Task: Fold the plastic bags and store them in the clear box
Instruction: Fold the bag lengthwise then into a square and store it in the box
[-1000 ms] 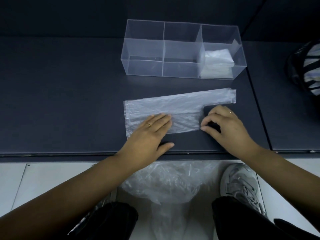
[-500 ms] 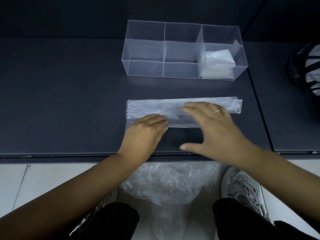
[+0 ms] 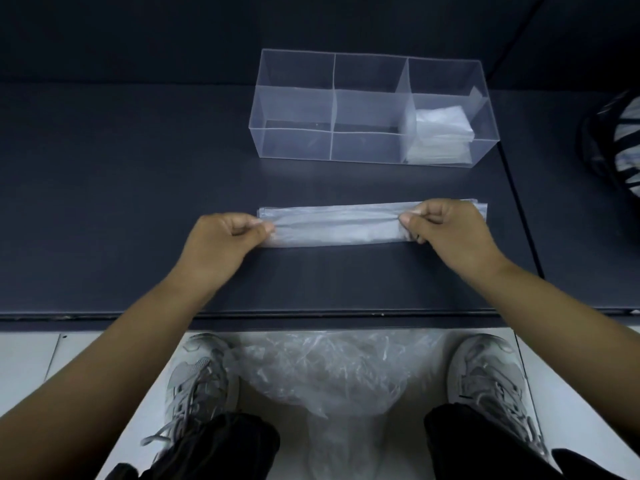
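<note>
A clear plastic bag (image 3: 337, 225) lies on the dark table as a long narrow strip, folded lengthwise. My left hand (image 3: 221, 242) pinches its left end between thumb and fingers. My right hand (image 3: 446, 230) pinches the strip near its right end; a short tail of plastic shows beyond the knuckles. Behind the strip stands the clear box (image 3: 298, 109), split into three compartments. A stack of folded bags (image 3: 440, 133) fills the right compartment; the other two hold nothing.
A loose heap of crumpled plastic bags (image 3: 332, 368) lies on the pale floor between my two grey shoes, below the table's front edge (image 3: 104, 317). A striped black-and-white object (image 3: 620, 140) sits at the far right on the adjoining table.
The bag's near part has been folded over into a narrow strip. Both hands went from lying flat on the plastic to pinching the strip at its two ends, my right hand moving right.
</note>
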